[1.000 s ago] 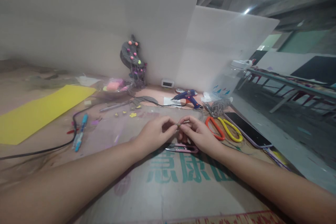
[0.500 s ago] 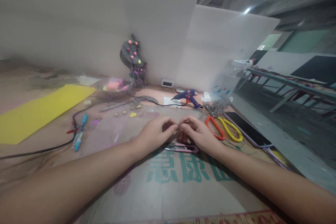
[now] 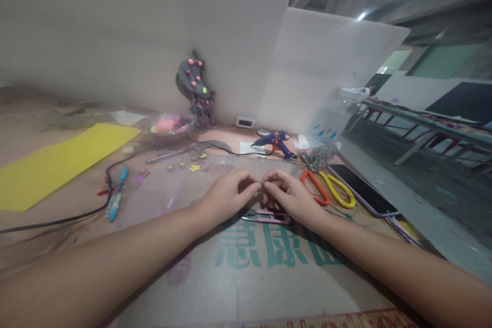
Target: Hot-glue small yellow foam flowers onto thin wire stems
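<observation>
Tiny piece, too small to identify: being pinched between fingertips of left hand and right hand, near pink snips. Showing nearer, on tabletop: green Chinese lettering, including readable 康 and, rightmost, a partly covered character.

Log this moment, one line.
left hand: pinching; right hand: pinching; small item: between hands, unidentifiable; pink snips: lying beneath hands; glue gun: beyond hands
</observation>
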Available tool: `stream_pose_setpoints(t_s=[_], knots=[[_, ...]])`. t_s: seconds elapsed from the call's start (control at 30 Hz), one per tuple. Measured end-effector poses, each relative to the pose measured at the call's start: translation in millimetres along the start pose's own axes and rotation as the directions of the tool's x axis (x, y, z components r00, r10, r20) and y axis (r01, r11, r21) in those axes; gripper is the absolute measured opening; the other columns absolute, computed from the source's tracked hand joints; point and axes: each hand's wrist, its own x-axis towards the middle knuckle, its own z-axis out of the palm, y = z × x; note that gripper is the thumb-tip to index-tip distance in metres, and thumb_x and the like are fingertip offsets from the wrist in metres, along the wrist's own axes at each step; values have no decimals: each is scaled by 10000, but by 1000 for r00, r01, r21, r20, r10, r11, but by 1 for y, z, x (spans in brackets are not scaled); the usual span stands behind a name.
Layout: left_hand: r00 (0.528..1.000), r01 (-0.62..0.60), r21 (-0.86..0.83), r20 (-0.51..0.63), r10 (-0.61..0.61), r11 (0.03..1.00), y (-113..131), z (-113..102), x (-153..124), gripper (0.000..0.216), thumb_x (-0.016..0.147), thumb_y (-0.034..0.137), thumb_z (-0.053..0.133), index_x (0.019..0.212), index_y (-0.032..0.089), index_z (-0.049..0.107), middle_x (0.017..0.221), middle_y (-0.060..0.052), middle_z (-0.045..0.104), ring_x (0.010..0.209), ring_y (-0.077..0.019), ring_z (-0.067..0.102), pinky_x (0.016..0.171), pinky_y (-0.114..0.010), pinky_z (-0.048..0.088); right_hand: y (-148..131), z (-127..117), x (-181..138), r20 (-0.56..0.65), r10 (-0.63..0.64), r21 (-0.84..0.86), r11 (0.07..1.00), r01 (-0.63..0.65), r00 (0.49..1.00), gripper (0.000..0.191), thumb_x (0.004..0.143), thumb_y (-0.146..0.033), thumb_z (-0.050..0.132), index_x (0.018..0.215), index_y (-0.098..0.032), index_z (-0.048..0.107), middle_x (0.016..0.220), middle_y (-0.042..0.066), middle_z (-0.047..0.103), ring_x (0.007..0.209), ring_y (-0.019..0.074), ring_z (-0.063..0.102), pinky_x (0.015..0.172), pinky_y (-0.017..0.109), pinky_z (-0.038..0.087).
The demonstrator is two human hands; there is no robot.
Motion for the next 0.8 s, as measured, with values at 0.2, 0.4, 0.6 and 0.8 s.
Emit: stream_pose_setpoints(t_s=[0.2, 0.4, 0.6, 0.8], knots=[[1000, 10, 4, 8, -10, 1000, 0, 0, 0, 227, 903, 343, 491, 868, 180, 644, 857, -17, 687, 803, -170, 606, 692, -264, 419, 0, -1, -1, -12, -18, -67, 998, 17, 1000, 191, 907, -384, 526, 908, -193, 508, 629, -34, 593, 514, 86, 517, 473, 193, 397], [1000, 4, 9, 6, -5, 1000, 2, -1, 0, 229, 904, 341, 488, 869, 179, 646, 864, -20, 691, 810, -170, 609, 697, -263, 422, 0, -1, -3, -20, -31, -97, 995, 29, 999, 195, 914, -390, 516, 909, -195, 513, 634, -31, 593, 520, 91, 519, 476, 198, 400], [1000, -3, 4, 13, 3, 1000, 2, -1, 0, 218, 901, 328, 492, 865, 175, 643, 866, -25, 696, 811, -172, 613, 700, -262, 423, -2, 0, -2, -14, -43, -74, 996, 42, 999, 229, 908, -420, 510, 914, -192, 506, 632, -20, 597, 542, 107, 539, 508, 220, 427], [1000, 1, 14, 21, -1, 1000, 3, -2, -1, 225, 901, 333, 492, 856, 175, 646, 861, -26, 698, 805, -174, 612, 691, -261, 424, 0, -1, -1, -22, -32, -121, 992, 29, 999, 204, 902, -399, 524, 912, -196, 506, 635, -24, 598, 518, 100, 523, 478, 208, 404]])
